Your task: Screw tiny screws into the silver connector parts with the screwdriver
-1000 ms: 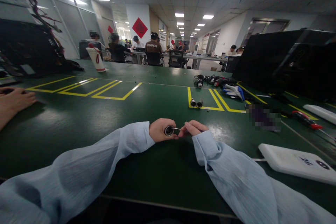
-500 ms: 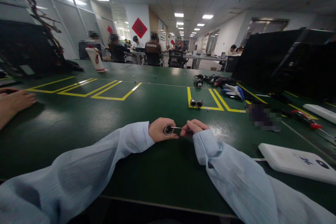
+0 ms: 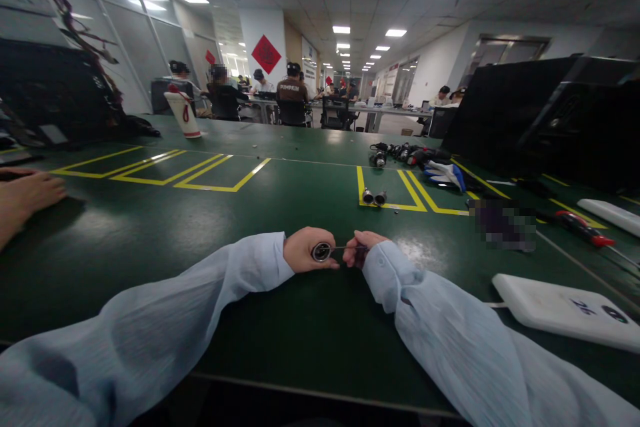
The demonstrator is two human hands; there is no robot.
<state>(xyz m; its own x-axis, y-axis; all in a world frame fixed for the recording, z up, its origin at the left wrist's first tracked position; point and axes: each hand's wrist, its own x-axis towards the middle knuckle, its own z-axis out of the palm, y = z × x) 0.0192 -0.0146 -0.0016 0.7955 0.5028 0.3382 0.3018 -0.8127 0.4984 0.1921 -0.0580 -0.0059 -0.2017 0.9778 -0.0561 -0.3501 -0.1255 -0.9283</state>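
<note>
My left hand [image 3: 301,251] is wrapped round a short metal cylinder [image 3: 321,252], whose round hollow end faces me. In my right hand [image 3: 366,246] is a tool with a thin metal shaft [image 3: 339,247], pinched in closed fingers that mostly cover its handle. The shaft runs left to the cylinder's rim; whether its tip touches the part I cannot make out. Beyond my hands, two similar metal cylinders [image 3: 375,197] lie side by side within a yellow-taped box on the green table [image 3: 280,347].
At right are a white power bank [image 3: 565,310], a red-black screwdriver [image 3: 583,225], a blue-white glove [image 3: 445,175] and several dark cabled parts [image 3: 400,153]. A paper cup [image 3: 183,113] stands back left. Another person's hand [image 3: 30,197] rests at the left edge.
My right hand has turned at the wrist, its knuckles rolling away and lower, with the tool still in it. The left hand and the cylinder have hardly moved.
</note>
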